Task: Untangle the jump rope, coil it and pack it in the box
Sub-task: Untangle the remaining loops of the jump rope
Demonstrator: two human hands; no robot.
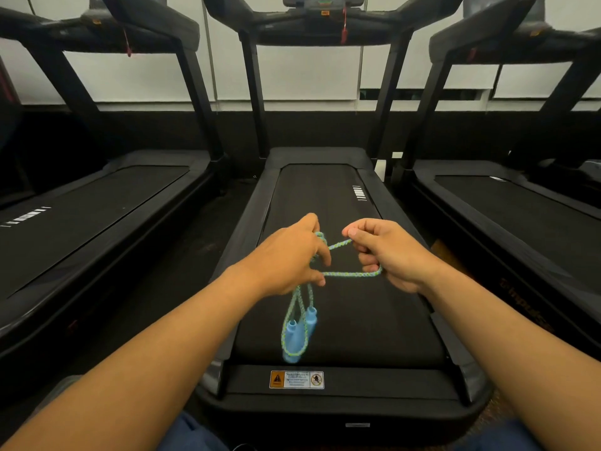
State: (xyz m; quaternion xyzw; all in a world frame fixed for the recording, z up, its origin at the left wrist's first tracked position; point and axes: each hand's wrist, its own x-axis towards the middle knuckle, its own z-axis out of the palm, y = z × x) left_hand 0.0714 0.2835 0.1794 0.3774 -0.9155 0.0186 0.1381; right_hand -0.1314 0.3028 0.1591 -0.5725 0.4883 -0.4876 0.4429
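The left hand (pixel 287 255) is closed around a bunch of the jump rope (pixel 349 274), and the right hand (pixel 387 253) pinches one strand, so a loop is pulled open. The braided cord is soft; two smooth blue handles (pixel 297 333) hang above the near end of the treadmill belt (pixel 374 320). No box is seen.

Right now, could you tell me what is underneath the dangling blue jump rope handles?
Under the blue handles is the middle treadmill's black belt. They hang from the rope held in the left hand and right hand. No box is in view.
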